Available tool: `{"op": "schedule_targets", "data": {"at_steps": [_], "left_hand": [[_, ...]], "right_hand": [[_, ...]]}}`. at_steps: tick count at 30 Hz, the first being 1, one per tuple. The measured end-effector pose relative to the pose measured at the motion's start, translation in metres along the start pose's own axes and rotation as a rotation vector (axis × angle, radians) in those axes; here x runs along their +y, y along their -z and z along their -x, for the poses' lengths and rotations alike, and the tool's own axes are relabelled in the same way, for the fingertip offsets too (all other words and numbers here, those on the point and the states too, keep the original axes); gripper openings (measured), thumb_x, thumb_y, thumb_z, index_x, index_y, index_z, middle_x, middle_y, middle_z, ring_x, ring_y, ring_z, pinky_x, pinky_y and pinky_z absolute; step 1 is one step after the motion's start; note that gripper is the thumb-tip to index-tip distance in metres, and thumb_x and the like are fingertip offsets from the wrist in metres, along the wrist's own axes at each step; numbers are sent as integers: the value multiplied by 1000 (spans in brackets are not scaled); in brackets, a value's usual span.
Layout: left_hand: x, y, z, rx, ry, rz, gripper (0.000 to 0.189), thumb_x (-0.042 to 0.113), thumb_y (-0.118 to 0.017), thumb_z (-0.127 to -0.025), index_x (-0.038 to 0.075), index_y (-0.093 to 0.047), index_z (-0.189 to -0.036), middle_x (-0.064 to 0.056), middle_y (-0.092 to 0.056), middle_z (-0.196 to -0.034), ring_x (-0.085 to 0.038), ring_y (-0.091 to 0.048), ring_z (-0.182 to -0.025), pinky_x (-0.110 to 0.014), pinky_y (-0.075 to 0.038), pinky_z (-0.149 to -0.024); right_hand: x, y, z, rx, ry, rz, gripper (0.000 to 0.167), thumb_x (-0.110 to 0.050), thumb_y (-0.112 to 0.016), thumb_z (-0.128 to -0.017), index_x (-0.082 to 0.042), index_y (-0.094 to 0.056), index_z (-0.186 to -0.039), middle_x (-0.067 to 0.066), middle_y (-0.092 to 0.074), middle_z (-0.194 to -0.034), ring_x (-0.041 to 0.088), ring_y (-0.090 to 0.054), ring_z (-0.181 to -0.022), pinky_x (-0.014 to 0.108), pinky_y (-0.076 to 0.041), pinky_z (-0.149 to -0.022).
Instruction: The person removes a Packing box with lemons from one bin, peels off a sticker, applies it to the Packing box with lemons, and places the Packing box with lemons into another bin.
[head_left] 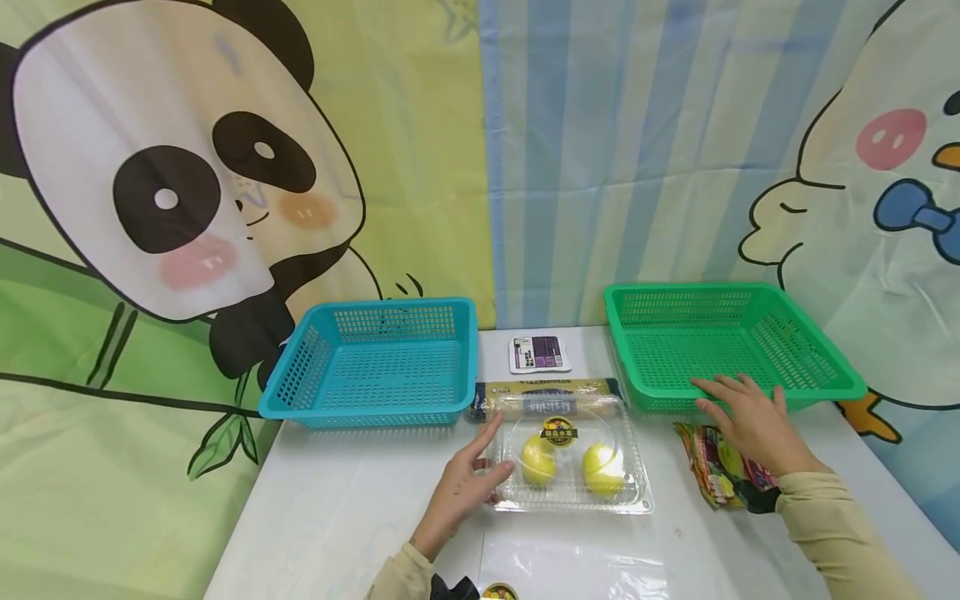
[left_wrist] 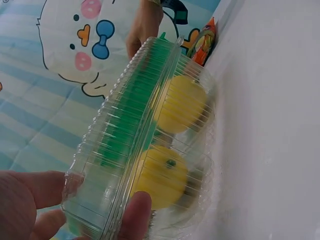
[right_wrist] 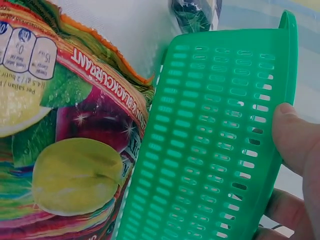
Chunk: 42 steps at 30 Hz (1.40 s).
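Observation:
A clear plastic clamshell box [head_left: 637, 492] with two yellow round fruits [head_left: 538, 460] inside stands at the middle of the white table. My left hand [head_left: 459, 492] is at its left side; in the left wrist view its fingers and thumb hold the box [left_wrist: 95, 165] by its end. At the right, my right hand [head_left: 757, 425] grips the front rim of a green basket [head_left: 675, 342]. In the right wrist view the thumb lies on the basket's [right_wrist: 210, 115] rim and other fingers are past it. A colourful packet [head_left: 701, 467] marked blackcurrant lies below that hand, partly hidden by it.
A blue basket [head_left: 390, 375] stands at the back left. Between the baskets lie a white pack with a purple label [head_left: 540, 353] and a long yellow and dark packet [head_left: 547, 386], overlapped by the box. Clear plastic [head_left: 577, 575] with a round sticker lies at the front. A printed curtain [head_left: 555, 167] hangs behind.

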<state>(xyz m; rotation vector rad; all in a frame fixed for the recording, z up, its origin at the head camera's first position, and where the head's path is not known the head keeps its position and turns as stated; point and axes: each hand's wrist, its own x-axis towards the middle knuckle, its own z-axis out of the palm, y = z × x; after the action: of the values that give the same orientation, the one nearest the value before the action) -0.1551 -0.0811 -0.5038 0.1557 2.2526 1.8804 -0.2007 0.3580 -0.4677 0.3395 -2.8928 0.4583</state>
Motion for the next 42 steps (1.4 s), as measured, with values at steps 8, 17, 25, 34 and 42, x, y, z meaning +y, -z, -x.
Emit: {"op": "schedule_targets", "data": {"at_steps": [8, 17, 25, 34, 42], "left_hand": [[3, 2, 2, -9, -1, 45, 78, 16, -77, -89, 39, -41, -154, -9, -24, -168, -29, -61, -111, -36, -61, -61], [7, 3, 2, 2, 13, 83, 77, 9, -76, -88, 35, -44, -153, -9, -26, -168, -31, -60, -115, -41, -62, -70], [15, 5, 6, -22, -4, 112, 77, 3, -73, -88, 31, -44, -154, -3, -29, -166, -28, -59, -114, -34, -62, -67], [34, 7, 10, -34, -18, 99, 76, 3, -73, -89, 27, -44, -154, -4, -28, -166, -31, -57, -121, -34, -63, -67], [50, 8, 5, -1, -42, 54, 73, 8, -75, -89, 34, -46, -152, -10, -29, -165, -38, -54, -129, -36, -63, -71]], "right_hand": [[2, -4, 2, 57, 36, -11, 39, -29, -60, -103, -10, -61, -137, 32, -59, -133, 63, -37, -130, 91, -4, -99], [0, -4, 3, 74, 39, -25, 36, -28, -59, -103, -10, -62, -135, 32, -61, -130, 62, -38, -129, 91, -3, -99], [3, -4, 1, 95, 47, 3, 34, -26, -61, -102, -10, -63, -132, 28, -64, -124, 54, -47, -122, 91, -7, -98], [2, -3, 0, 93, 36, 14, 35, -27, -61, -102, -10, -63, -132, 28, -64, -124, 51, -49, -120, 90, -10, -99], [1, -6, 1, 84, 29, 2, 35, -28, -60, -103, -11, -62, -133, 30, -61, -127, 52, -47, -122, 89, -5, -102]]}}
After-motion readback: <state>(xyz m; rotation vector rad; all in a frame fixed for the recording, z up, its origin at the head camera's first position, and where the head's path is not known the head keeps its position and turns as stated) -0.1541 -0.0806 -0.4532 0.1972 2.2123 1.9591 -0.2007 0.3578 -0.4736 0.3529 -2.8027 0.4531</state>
